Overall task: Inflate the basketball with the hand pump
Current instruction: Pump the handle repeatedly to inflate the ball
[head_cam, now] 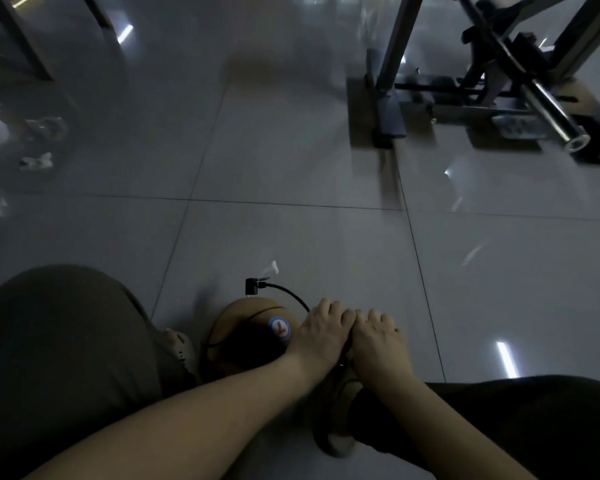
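Observation:
A brown basketball [243, 327] with a blue round logo sticker [280, 328] rests on the tiled floor between my legs. A black hose [288, 294] curves from a black nozzle head [253, 286] above the ball toward my hands. My left hand [321, 329] and my right hand [378, 336] sit side by side, fingers wrapped down over the pump handle, which they hide almost entirely. The pump body lies below them, out of sight. Whether the nozzle sits in the ball's valve is unclear.
My knees in dark trousers [59, 341] flank the ball, and a tan shoe [340, 420] is planted under my right arm. A metal gym machine frame [492, 84] stands at the far right. Grey glossy floor tiles [291, 168] stretch ahead.

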{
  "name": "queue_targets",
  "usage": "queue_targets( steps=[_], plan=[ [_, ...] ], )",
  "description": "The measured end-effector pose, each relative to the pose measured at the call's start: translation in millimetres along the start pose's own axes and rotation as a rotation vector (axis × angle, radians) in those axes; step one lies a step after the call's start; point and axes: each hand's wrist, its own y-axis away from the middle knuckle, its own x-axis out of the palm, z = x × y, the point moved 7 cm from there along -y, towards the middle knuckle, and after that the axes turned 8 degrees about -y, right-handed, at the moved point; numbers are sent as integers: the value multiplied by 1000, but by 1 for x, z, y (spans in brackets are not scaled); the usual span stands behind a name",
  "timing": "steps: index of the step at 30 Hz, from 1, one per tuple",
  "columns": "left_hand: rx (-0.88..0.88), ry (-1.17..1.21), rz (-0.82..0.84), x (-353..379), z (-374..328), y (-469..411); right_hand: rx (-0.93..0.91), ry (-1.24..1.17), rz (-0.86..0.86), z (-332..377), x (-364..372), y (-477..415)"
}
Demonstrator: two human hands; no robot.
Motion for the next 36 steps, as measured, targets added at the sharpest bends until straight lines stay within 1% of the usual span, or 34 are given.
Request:
queue_targets(
  steps=[3, 5, 6, 7, 9, 11, 13, 14, 16, 19, 23, 26, 29, 32, 36],
  plan=[
    [-13, 46, 95, -8, 1, 7, 17, -50, 86, -2, 1, 4],
    [38, 96, 137, -19, 1, 13, 14, -141, 131, -1, -4, 11],
    [41, 122, 155, -28, 2, 16, 16, -173, 127, 1, -9, 15],
    [35, 129, 133, -43, 5, 18, 21, -183, 88, 2, -20, 19],
    [33, 128, 31, -81, 10, 18, 8, -131, -92, 7, -57, 24],
    [21, 171, -150, -125, 17, 15, -24, -72, -324, 12, -99, 31],
    [17, 154, -321, -160, 24, 15, -82, -66, -520, 17, -131, 40],
    [17, 140, -369, -167, 27, 16, -99, -68, -573, 19, -140, 44],
    [29, 126, -416, -165, 26, 22, -89, -48, -602, 23, -143, 50],
    [20, 103, -378, -126, 17, 30, -43, -5, -497, 26, -111, 44],
    [-57, 62, -297, -68, 9, 25, 1, 68, -249, 16, -59, 24],
    [-56, 32, -248, -43, 6, 17, -1, 51, -141, 7, -40, 16],
    [-37, 20, -151, -21, 3, 15, -8, 13, -16, -1, -16, 8],
    [-36, 36, -72, -8, 3, 15, -58, 23, 48, -4, 4, 1],
    [-49, 70, -22, -9, 3, 13, -62, 1, 61, -8, 6, -2]
  ],
)
